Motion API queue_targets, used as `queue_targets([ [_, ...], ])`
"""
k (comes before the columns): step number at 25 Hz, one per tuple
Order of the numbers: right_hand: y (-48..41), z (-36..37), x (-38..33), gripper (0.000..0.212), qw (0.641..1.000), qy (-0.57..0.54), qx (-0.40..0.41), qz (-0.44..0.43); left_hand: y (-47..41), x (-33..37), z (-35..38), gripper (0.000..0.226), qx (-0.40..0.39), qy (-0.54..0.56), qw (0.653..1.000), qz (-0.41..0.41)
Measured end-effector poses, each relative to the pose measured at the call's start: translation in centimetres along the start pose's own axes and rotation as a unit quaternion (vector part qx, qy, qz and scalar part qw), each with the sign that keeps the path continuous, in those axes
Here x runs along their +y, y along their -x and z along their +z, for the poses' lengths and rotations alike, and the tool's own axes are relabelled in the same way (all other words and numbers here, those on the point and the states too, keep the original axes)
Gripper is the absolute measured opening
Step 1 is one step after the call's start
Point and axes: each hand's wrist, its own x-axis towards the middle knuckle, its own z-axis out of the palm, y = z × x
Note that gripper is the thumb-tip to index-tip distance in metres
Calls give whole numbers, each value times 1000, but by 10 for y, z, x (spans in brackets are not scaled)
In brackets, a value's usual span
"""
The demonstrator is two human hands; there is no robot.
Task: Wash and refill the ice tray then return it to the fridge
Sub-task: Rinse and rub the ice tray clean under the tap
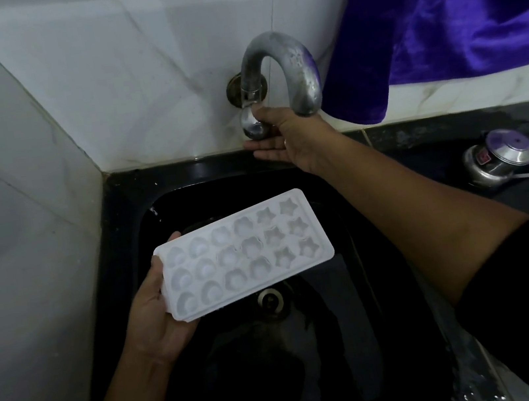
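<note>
A white ice tray (242, 254) with round, flower and star cells hangs level over the black sink (128, 222). My left hand (156, 314) grips its near left end, thumb on the rim and fingers underneath. My right hand (284, 134) reaches to the wall tap (280, 69), a curved metal spout; thumb and fingers close round its shiny handle (252, 122) below the spout's base. No water stream is visible.
The sink drain (270, 300) lies under the tray. White marble-look tiles form the corner wall (97, 70) behind and to the left. A purple cloth (450, 4) hangs at top right. A small metal pot with lid (500, 157) stands on the dark counter right.
</note>
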Motion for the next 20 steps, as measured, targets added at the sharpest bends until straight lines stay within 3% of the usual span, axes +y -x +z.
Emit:
queue_targets([
  [10,3,-1,-1,64,995,96,24,-22,2,-2,-14,42,-11,24,1000,-1],
  [12,22,-8,6,57,993,117,28,-6,3,-2,-14,42,-19,32,999,-1],
  [15,58,-28,36,25,989,144,40,2,1,-3,-17,40,-23,50,998,6],
  [20,94,-52,86,26,990,135,-5,31,-7,-5,-16,42,-25,55,998,16],
])
